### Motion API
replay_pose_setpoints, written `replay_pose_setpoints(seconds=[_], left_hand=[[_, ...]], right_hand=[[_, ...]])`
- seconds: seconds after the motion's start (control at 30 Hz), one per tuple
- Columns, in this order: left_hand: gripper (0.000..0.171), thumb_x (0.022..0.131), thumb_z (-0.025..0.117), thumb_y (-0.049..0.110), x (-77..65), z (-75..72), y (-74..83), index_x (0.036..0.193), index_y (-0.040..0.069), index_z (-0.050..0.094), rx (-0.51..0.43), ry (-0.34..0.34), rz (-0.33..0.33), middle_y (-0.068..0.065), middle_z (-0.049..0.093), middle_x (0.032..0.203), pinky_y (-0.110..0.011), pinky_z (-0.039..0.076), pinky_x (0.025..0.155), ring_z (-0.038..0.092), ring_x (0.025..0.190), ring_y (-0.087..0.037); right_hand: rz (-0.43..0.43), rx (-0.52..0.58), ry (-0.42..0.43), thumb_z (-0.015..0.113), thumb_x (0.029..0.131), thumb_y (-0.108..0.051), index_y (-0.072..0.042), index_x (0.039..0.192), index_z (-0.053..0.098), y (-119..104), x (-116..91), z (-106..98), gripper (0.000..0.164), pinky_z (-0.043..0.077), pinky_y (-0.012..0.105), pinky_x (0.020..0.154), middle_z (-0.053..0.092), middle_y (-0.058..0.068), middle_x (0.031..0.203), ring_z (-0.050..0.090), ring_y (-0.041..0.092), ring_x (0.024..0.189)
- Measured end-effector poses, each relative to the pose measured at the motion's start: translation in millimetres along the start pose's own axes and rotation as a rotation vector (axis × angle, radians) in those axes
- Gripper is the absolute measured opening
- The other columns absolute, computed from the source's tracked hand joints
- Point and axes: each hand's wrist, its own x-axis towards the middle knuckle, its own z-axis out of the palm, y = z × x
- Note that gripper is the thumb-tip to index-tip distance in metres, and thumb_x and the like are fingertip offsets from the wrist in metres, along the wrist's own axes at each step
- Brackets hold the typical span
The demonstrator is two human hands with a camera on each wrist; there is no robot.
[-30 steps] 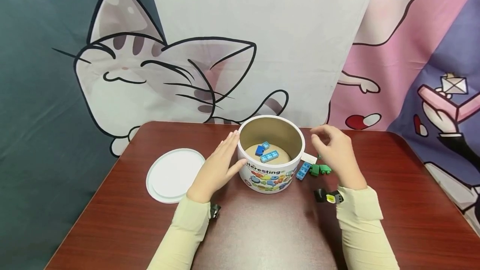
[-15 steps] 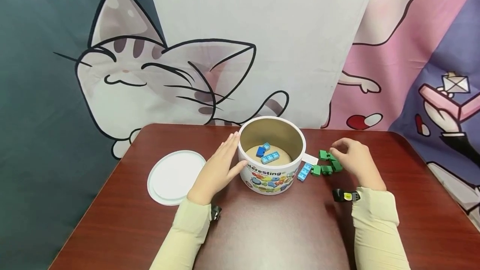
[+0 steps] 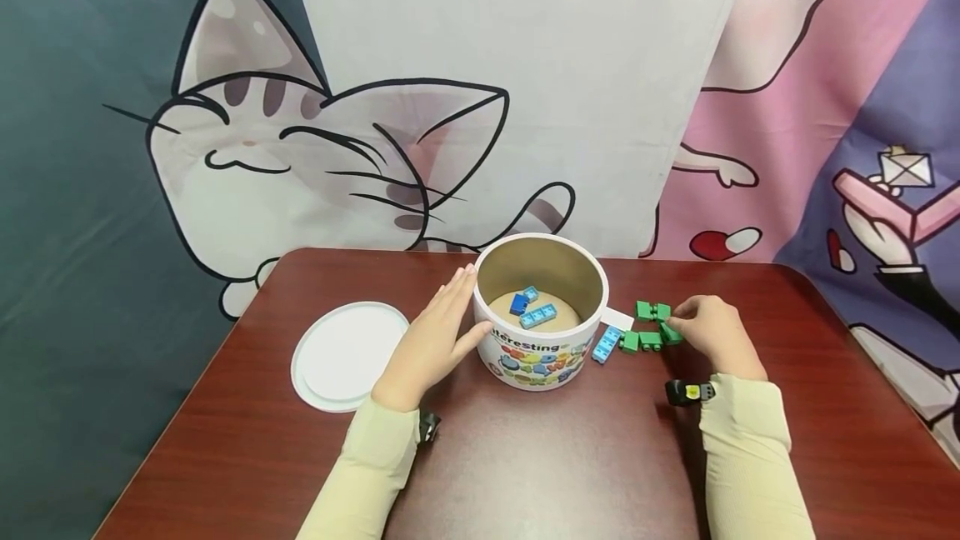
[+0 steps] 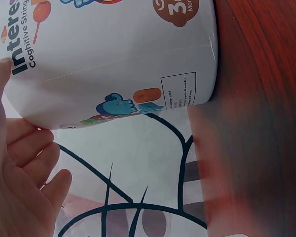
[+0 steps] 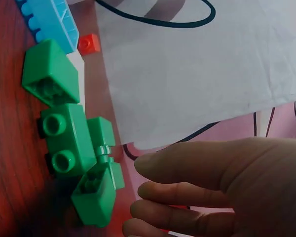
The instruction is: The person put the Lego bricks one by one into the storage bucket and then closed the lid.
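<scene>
A white round bucket (image 3: 534, 357) with printed toy pictures stands mid-table, its top uncovered. My left hand (image 3: 431, 340) rests along its left side, fingers straight and thumb across the front; the left wrist view shows the fingertips against the bucket wall (image 4: 113, 59). Inside the bucket lie a light blue brick (image 3: 538, 316), a dark blue brick (image 3: 518, 304) and a smaller light blue one (image 3: 531, 293). My right hand (image 3: 716, 332) is at the right end of several green toy bricks (image 3: 650, 341), fingertips beside a sloped green brick (image 5: 96, 200). A gap shows between thumb and brick in the right wrist view.
A white round lid (image 3: 348, 357) lies left of the bucket. Right of it are a light blue brick (image 3: 607, 344) and a white flat piece (image 3: 617, 319). A small red brick (image 5: 89, 44) shows in the right wrist view. A printed cloth (image 3: 525, 148) hangs behind the table.
My right hand has moved right from beside the bucket rim, then down to the rightmost green brick. My left hand stays on the bucket.
</scene>
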Motion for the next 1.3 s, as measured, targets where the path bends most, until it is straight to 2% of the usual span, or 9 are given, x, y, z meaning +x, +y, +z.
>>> replay_pose_setpoints(seconds=[0.3, 0.67, 0.93, 1.17, 1.3], left_hand=[[0.077, 0.102, 0.059, 0.042, -0.1, 0.7, -1.0, 0.16, 0.005, 0.026, 0.001, 0.011, 0.009, -0.009, 0.026, 0.166, -0.043, 0.023, 0.124, 0.02, 0.154, -0.02], [0.076, 0.102, 0.06, 0.041, 1.1, 0.1, -0.1, 0.16, 0.004, 0.027, 0.013, 0.007, 0.014, -0.01, 0.027, 0.165, -0.04, 0.021, 0.125, 0.021, 0.153, -0.021], [0.077, 0.102, 0.06, 0.04, -0.9, -0.9, -1.1, 0.159, 0.003, 0.027, 0.024, 0.008, 0.014, -0.012, 0.029, 0.165, -0.045, 0.024, 0.124, 0.022, 0.153, -0.023], [0.077, 0.101, 0.061, 0.041, -0.9, -1.2, -1.7, 0.159, 0.003, 0.028, 0.052, 0.008, 0.021, -0.011, 0.028, 0.165, -0.046, 0.026, 0.123, 0.022, 0.154, -0.022], [0.077, 0.102, 0.061, 0.041, 0.7, -1.1, -0.6, 0.159, 0.002, 0.028, 0.055, 0.005, 0.03, -0.012, 0.028, 0.165, -0.046, 0.026, 0.123, 0.022, 0.153, -0.023]], right_hand=[[0.015, 0.006, -0.019, 0.073, 0.088, -0.015, 0.012, 0.099, 0.071, 4.9, 1.8, 5.7, 0.03, 0.055, 0.048, 0.072, 0.071, 0.024, 0.093, 0.062, 0.035, 0.083], [0.037, 0.019, -0.049, 0.076, 0.087, -0.017, 0.013, 0.102, 0.071, 11.4, 2.3, 6.9, 0.034, 0.057, 0.05, 0.072, 0.07, 0.024, 0.094, 0.062, 0.036, 0.084], [0.023, 0.01, -0.062, 0.075, 0.086, -0.016, 0.013, 0.102, 0.072, 9.0, 3.7, 7.9, 0.033, 0.057, 0.047, 0.07, 0.071, 0.022, 0.092, 0.063, 0.032, 0.08], [0.049, 0.015, -0.082, 0.074, 0.088, -0.015, 0.014, 0.107, 0.07, 7.0, 2.3, 6.5, 0.036, 0.057, 0.053, 0.076, 0.069, 0.029, 0.102, 0.061, 0.04, 0.09], [0.05, 0.016, -0.078, 0.074, 0.088, -0.014, 0.014, 0.107, 0.07, 8.3, 1.6, 5.2, 0.035, 0.056, 0.054, 0.077, 0.069, 0.029, 0.101, 0.062, 0.041, 0.09]])
